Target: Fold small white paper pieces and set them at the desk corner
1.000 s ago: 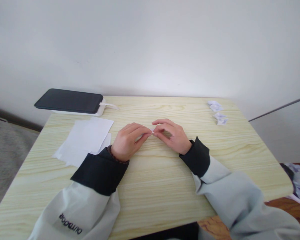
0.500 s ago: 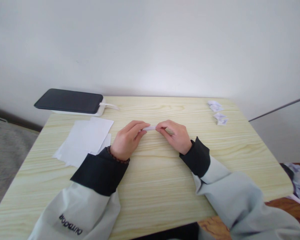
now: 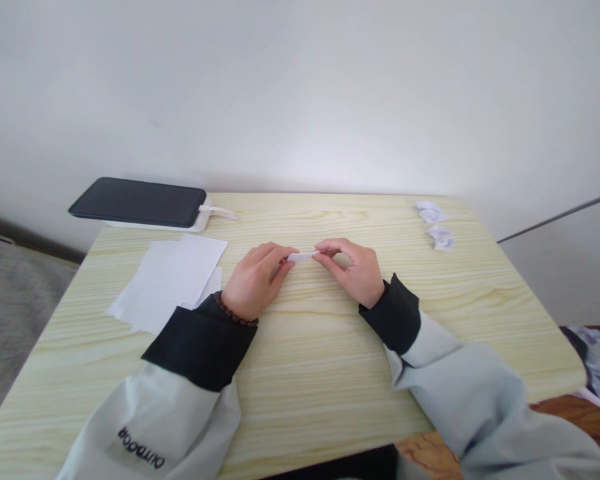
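Observation:
A narrow piece of folded white paper [image 3: 303, 257] is held between my two hands above the middle of the table. My left hand [image 3: 257, 277] pinches its left end between thumb and fingers. At the right end, the thumb and fingertips of my right hand [image 3: 354, 268] are closed on it. Both ends of the paper are partly covered by the fingertips. Left of my left hand lies a loose stack of white paper sheets [image 3: 167, 277], partly behind my sleeve.
A dark phone [image 3: 140, 201] rests on a white block at the back left, with a white cable [image 3: 223, 212] beside it. Two small folded paper pieces [image 3: 431, 212] [image 3: 441, 238] lie at the back right of the wooden table [image 3: 320, 393]. A white wall [image 3: 300, 93] rises behind.
The folded paper has turned slightly between my fingers, so more of its white face shows. My right fingertips have shifted a little. Nothing else on the table has moved.

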Demonstrator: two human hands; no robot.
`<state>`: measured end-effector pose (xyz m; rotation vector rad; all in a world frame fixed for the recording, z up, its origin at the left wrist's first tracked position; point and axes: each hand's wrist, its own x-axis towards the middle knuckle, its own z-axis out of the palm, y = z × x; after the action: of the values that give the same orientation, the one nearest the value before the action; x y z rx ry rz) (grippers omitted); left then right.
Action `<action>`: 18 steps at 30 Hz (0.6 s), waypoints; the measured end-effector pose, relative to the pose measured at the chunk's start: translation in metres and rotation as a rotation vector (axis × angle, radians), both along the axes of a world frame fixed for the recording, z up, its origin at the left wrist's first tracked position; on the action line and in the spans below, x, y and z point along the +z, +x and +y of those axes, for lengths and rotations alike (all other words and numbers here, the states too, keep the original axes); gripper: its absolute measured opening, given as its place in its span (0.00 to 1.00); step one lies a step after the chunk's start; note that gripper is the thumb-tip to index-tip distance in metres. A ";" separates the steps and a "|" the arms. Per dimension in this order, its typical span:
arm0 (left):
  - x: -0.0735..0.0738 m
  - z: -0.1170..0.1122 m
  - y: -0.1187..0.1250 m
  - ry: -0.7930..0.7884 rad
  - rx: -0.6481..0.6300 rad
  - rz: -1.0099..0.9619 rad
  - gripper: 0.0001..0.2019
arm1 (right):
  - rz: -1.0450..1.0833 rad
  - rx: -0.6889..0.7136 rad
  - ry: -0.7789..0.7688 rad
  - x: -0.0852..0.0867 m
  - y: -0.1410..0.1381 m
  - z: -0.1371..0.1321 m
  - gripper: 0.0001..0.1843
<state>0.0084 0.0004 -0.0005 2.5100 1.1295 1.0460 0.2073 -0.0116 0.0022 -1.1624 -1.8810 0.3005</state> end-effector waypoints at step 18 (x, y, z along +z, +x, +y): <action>0.011 -0.006 0.005 -0.596 -0.008 -0.238 0.16 | -0.067 0.282 0.166 0.005 0.000 -0.004 0.06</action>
<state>0.0134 -0.0057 0.0106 1.8735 1.1475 0.8206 0.2076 -0.0158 0.0076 -0.8060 -2.0884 0.2569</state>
